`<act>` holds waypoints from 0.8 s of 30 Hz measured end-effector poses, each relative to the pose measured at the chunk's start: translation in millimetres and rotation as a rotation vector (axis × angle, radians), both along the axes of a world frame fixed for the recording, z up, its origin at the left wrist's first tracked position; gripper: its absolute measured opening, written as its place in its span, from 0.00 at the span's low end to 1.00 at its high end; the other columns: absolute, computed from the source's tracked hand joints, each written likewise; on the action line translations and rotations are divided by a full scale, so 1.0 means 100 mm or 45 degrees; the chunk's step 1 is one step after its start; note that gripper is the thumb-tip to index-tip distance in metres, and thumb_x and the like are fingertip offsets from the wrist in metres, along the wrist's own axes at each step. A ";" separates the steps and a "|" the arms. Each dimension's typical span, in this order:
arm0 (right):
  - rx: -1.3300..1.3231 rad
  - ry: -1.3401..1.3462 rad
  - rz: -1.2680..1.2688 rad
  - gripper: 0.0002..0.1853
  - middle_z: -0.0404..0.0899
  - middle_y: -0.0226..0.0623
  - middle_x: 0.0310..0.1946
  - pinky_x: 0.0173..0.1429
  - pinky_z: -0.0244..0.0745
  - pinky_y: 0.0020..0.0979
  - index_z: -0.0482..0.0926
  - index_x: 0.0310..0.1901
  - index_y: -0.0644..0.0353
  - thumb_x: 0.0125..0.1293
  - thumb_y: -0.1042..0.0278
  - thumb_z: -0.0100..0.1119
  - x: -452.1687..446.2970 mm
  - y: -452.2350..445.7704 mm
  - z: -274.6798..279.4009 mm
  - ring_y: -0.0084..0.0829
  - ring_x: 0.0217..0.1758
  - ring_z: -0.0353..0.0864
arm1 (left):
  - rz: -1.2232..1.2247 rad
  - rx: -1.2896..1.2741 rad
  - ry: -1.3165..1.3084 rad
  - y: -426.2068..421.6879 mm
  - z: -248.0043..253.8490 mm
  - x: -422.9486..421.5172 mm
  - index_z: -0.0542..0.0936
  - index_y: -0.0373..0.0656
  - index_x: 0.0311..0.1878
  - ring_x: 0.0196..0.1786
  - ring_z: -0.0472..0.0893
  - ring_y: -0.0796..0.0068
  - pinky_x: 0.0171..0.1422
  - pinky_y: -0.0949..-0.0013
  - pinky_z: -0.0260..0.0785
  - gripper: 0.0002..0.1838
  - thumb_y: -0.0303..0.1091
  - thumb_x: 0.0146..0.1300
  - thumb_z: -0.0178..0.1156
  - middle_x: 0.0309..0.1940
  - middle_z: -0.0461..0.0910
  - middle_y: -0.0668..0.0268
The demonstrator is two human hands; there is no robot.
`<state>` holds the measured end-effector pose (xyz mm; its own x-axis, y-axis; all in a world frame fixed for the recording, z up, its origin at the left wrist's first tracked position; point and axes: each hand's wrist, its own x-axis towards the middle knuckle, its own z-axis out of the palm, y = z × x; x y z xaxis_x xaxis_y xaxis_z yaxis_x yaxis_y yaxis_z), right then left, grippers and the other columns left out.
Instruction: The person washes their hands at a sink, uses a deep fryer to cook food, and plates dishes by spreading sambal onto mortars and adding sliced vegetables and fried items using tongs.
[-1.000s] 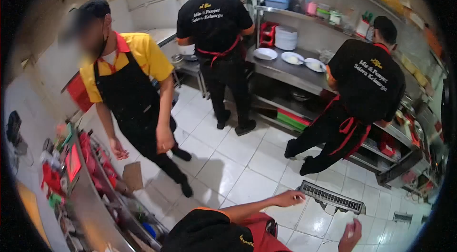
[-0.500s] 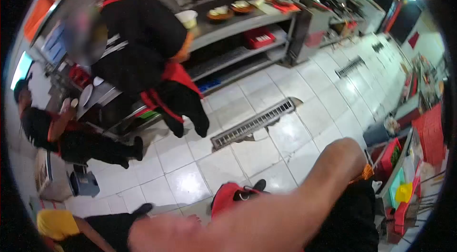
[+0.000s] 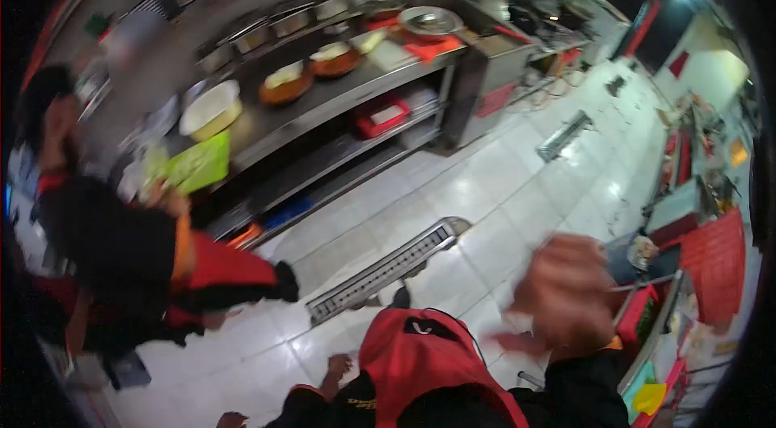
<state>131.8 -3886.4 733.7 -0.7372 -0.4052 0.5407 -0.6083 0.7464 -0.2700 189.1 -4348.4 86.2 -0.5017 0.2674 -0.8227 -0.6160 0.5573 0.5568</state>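
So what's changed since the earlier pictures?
The right hand, earlier stretched leftward across the body, has swung to the right side; motion blur hides whether it holds anything. A green item now shows by a co-worker's hand. The two brown dishes remain on the counter.

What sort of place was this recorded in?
Probably a restaurant kitchen: a long metal counter bears brown bowls, metal tubs stand in a row behind them, and a drain grate is set in the tiled floor.

R hand (image 3: 566, 295) up, L hand (image 3: 337, 366) low
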 end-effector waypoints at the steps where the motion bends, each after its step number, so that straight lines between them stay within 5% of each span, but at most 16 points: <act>1: -0.086 -0.167 -0.177 0.09 0.70 0.31 0.21 0.22 0.62 0.32 0.75 0.26 0.52 0.51 0.67 0.69 -0.18 0.37 -0.28 0.32 0.20 0.70 | 0.228 0.124 0.007 0.34 -0.10 -0.53 0.78 0.42 0.38 0.23 0.78 0.72 0.22 0.69 0.71 0.14 0.44 0.64 0.55 0.26 0.79 0.64; 2: -0.175 -0.338 -0.334 0.07 0.71 0.34 0.20 0.24 0.65 0.35 0.76 0.26 0.57 0.55 0.68 0.65 -0.35 0.75 -0.67 0.35 0.21 0.71 | 0.738 0.542 -0.071 0.74 -0.19 -1.04 0.78 0.44 0.39 0.22 0.77 0.74 0.20 0.71 0.68 0.10 0.40 0.64 0.55 0.25 0.78 0.66; 3: -0.174 -0.494 -0.501 0.06 0.73 0.36 0.21 0.27 0.67 0.37 0.76 0.27 0.58 0.57 0.69 0.63 -0.48 1.15 -1.07 0.38 0.23 0.74 | 0.718 0.279 -0.075 1.22 -0.27 -1.70 0.77 0.45 0.40 0.22 0.77 0.76 0.20 0.72 0.68 0.08 0.38 0.65 0.56 0.25 0.77 0.67; 4: -0.175 -0.640 -0.659 0.05 0.75 0.38 0.22 0.29 0.69 0.39 0.77 0.28 0.59 0.58 0.69 0.61 -0.56 1.57 -1.48 0.40 0.26 0.76 | 0.621 0.201 0.041 1.86 0.46 -2.21 0.76 0.45 0.41 0.24 0.77 0.77 0.22 0.73 0.68 0.07 0.37 0.65 0.57 0.27 0.77 0.68; 5: -0.155 -0.680 -0.704 0.04 0.76 0.40 0.23 0.31 0.71 0.38 0.79 0.29 0.60 0.59 0.71 0.61 -0.56 2.01 -1.91 0.40 0.26 0.77 | 0.508 0.228 0.335 2.24 0.49 -2.65 0.75 0.45 0.43 0.26 0.77 0.78 0.24 0.75 0.68 0.07 0.36 0.66 0.56 0.28 0.77 0.68; 8: -0.001 -0.916 -0.562 0.07 0.82 0.43 0.29 0.38 0.77 0.36 0.83 0.39 0.59 0.62 0.73 0.57 -0.38 3.25 -3.26 0.37 0.30 0.82 | 0.326 0.336 0.533 3.34 0.85 -3.74 0.75 0.46 0.43 0.27 0.76 0.79 0.26 0.76 0.68 0.06 0.34 0.67 0.53 0.28 0.77 0.69; 11: -0.298 -1.591 -0.463 0.16 0.84 0.40 0.31 0.41 0.78 0.32 0.80 0.49 0.61 0.58 0.79 0.53 -0.71 4.06 -3.26 0.32 0.32 0.84 | 0.321 0.299 0.621 4.23 1.17 -4.35 0.75 0.46 0.43 0.27 0.76 0.80 0.28 0.76 0.68 0.06 0.34 0.68 0.52 0.28 0.77 0.69; 16: -0.202 -1.038 -0.676 0.19 0.81 0.40 0.26 0.34 0.76 0.31 0.79 0.43 0.65 0.49 0.86 0.45 -2.35 5.78 -3.14 0.29 0.28 0.82 | 0.526 0.171 0.343 4.69 0.59 -4.10 0.77 0.46 0.38 0.26 0.74 0.81 0.27 0.74 0.67 0.04 0.34 0.66 0.55 0.27 0.76 0.73; 17: -0.293 -0.878 -0.703 0.14 0.82 0.41 0.29 0.37 0.76 0.36 0.81 0.38 0.63 0.48 0.78 0.51 -2.79 6.03 -3.00 0.39 0.30 0.82 | 0.469 0.227 0.310 4.63 0.41 -3.87 0.76 0.45 0.38 0.26 0.74 0.79 0.27 0.73 0.69 0.05 0.35 0.64 0.57 0.27 0.75 0.72; 19: -0.571 -0.620 -0.610 0.18 0.80 0.46 0.25 0.35 0.75 0.37 0.77 0.46 0.62 0.51 0.79 0.52 -3.73 6.21 -2.63 0.43 0.29 0.82 | 0.434 0.613 0.291 4.54 0.14 -3.32 0.75 0.44 0.42 0.27 0.77 0.72 0.29 0.68 0.72 0.10 0.37 0.61 0.61 0.27 0.75 0.67; 22: -0.550 -0.545 -0.727 0.18 0.80 0.50 0.28 0.38 0.74 0.43 0.73 0.48 0.63 0.65 0.57 0.59 -5.04 5.96 -2.38 0.49 0.34 0.81 | 0.975 -0.320 -0.308 5.12 0.09 -2.79 0.75 0.43 0.45 0.29 0.80 0.65 0.33 0.64 0.73 0.14 0.42 0.64 0.58 0.32 0.78 0.62; 24: -0.350 -0.348 -0.705 0.28 0.79 0.53 0.36 0.46 0.74 0.43 0.68 0.51 0.66 0.60 0.51 0.64 -5.73 5.77 -2.62 0.50 0.43 0.81 | 1.071 -0.337 -0.425 5.56 0.00 -2.79 0.75 0.42 0.46 0.30 0.80 0.65 0.34 0.64 0.73 0.14 0.42 0.64 0.58 0.33 0.78 0.62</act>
<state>-441.5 -3309.9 472.0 -0.9213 0.1973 0.3350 -0.0389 0.8106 -0.5843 -89.8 -3792.5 86.2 -0.1722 -0.2916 -0.9409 -0.9785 -0.0595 0.1975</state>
